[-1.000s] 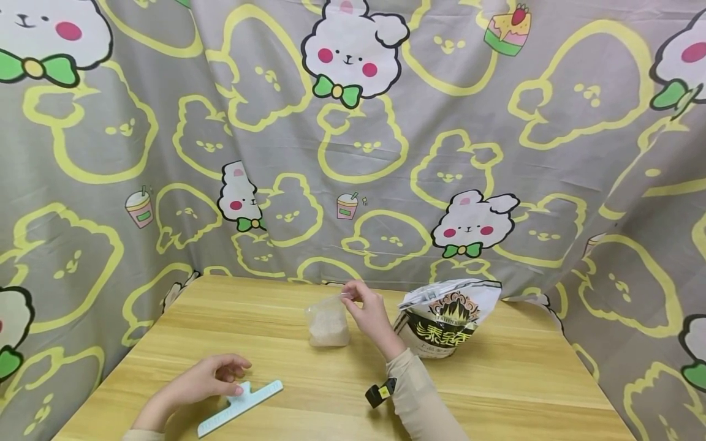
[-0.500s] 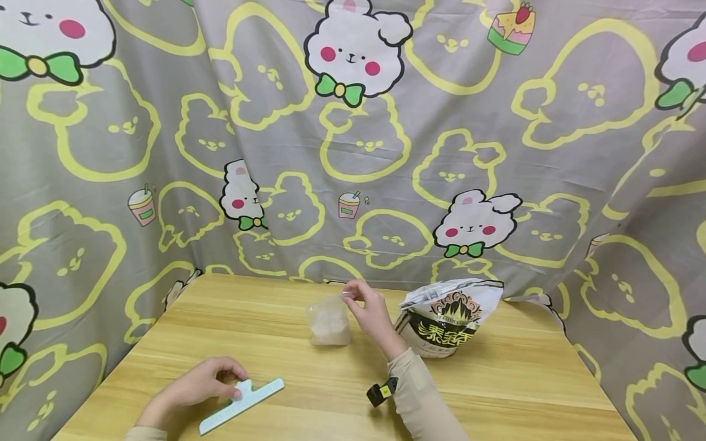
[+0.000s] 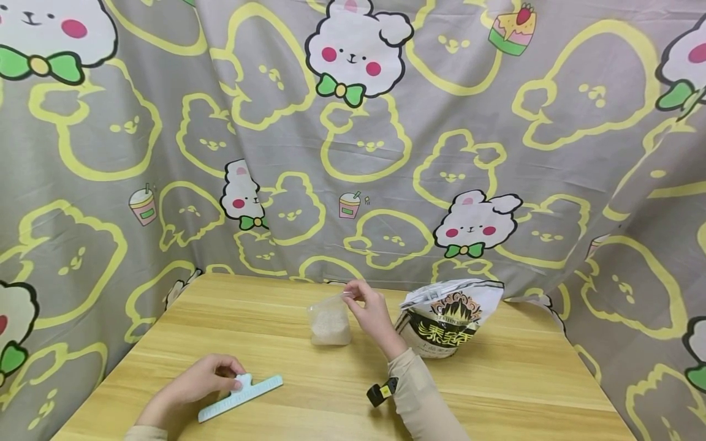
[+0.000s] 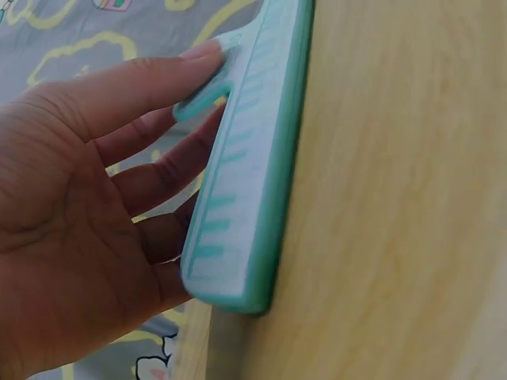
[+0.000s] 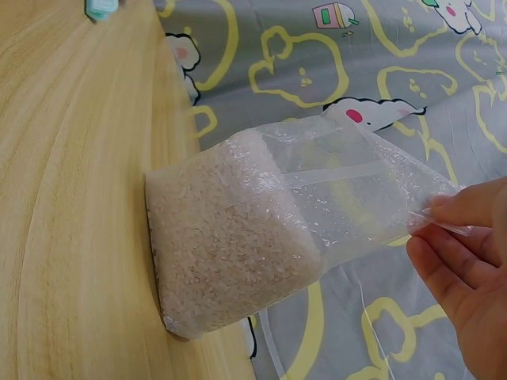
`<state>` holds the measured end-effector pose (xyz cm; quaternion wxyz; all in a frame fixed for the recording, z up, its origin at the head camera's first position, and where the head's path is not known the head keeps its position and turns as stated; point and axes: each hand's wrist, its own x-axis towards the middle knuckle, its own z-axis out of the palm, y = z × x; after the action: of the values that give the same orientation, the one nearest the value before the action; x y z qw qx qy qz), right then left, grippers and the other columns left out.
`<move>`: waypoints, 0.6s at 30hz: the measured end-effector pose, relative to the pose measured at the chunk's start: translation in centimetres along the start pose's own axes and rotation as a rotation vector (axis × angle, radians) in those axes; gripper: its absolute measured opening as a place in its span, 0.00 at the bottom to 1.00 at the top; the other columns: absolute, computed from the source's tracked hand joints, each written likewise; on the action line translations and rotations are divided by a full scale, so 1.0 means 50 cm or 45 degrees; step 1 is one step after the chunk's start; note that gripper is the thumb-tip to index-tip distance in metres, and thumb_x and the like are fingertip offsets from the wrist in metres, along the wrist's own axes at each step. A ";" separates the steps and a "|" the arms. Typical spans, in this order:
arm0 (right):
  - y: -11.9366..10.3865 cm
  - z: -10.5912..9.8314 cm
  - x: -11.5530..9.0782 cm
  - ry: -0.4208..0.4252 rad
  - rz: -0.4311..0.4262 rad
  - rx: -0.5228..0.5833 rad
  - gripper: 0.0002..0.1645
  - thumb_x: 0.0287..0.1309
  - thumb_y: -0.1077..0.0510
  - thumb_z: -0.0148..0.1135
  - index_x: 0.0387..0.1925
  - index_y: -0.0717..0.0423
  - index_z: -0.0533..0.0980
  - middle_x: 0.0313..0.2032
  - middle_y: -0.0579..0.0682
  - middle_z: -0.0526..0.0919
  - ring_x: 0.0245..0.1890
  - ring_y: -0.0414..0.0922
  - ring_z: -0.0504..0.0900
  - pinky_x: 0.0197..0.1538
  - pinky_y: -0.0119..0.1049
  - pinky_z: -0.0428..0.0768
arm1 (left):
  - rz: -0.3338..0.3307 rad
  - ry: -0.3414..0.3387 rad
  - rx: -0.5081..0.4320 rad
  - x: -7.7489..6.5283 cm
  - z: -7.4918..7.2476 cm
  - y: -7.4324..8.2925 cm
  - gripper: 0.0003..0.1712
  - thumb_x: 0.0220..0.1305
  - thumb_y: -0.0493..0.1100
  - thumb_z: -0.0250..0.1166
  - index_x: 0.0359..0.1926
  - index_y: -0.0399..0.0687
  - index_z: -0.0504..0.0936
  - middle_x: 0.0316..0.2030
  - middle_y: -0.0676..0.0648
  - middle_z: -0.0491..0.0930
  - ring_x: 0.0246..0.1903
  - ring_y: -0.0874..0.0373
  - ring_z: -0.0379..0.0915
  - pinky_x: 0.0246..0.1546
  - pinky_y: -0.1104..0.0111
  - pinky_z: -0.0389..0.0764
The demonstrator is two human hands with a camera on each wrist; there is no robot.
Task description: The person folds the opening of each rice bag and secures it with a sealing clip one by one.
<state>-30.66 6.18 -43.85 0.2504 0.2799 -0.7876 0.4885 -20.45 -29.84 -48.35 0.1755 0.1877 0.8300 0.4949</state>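
Note:
A clear plastic bag of rice (image 5: 230, 229) stands on the wooden table, its upper part free of grains. My right hand (image 3: 371, 312) pinches the bag's top corner between thumb and fingers. To the front left, my left hand (image 3: 201, 383) holds the handle tab of a pale blue bag clip (image 3: 242, 397) with a long, ruler-like bar. In the left wrist view the thumb presses on the tab of the clip (image 4: 245, 158), with the fingers behind it. The bar lies close to the tabletop; whether it touches cannot be told.
A larger printed rice sack (image 3: 444, 321), folded over at the top, stands right of my right forearm. A black wrist strap piece (image 3: 380, 392) sits by the right sleeve. Patterned grey curtain (image 3: 364, 153) hangs behind the table (image 3: 496, 392) and along both sides.
The left fingers have closed onto the clip's tab, and the clip has turned slightly, its near end shifting away from me. My right hand and the small bag hold their place.

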 end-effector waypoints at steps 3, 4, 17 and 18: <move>0.000 0.000 -0.001 0.004 -0.006 0.003 0.08 0.56 0.67 0.67 0.37 0.57 0.77 0.32 0.53 0.86 0.33 0.47 0.86 0.42 0.37 0.85 | 0.028 0.025 0.008 0.000 -0.003 0.001 0.12 0.66 0.40 0.63 0.43 0.33 0.80 0.39 0.42 0.81 0.34 0.67 0.73 0.35 0.74 0.77; -0.001 0.000 -0.001 0.006 -0.010 0.004 0.08 0.56 0.67 0.67 0.37 0.57 0.77 0.32 0.53 0.86 0.33 0.47 0.86 0.42 0.37 0.85 | 0.035 0.037 0.020 0.001 -0.003 0.001 0.12 0.66 0.40 0.62 0.43 0.33 0.81 0.39 0.42 0.82 0.34 0.68 0.74 0.35 0.74 0.78; -0.001 -0.001 -0.001 0.000 -0.010 -0.002 0.08 0.56 0.67 0.67 0.37 0.58 0.77 0.32 0.53 0.86 0.33 0.47 0.86 0.42 0.38 0.85 | 0.023 0.275 0.252 -0.002 -0.003 0.025 0.09 0.64 0.45 0.65 0.39 0.45 0.84 0.40 0.47 0.83 0.38 0.72 0.72 0.36 0.74 0.77; -0.001 -0.001 -0.001 -0.001 -0.010 -0.003 0.08 0.56 0.67 0.67 0.37 0.58 0.77 0.32 0.53 0.86 0.33 0.47 0.86 0.42 0.38 0.85 | 0.018 0.288 0.267 -0.002 -0.003 0.027 0.08 0.64 0.45 0.65 0.39 0.46 0.84 0.40 0.47 0.83 0.38 0.72 0.72 0.37 0.74 0.77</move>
<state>-30.59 6.22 -43.85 0.2521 0.2829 -0.7872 0.4865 -20.24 -29.41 -47.05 0.0567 0.1540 0.8903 0.4247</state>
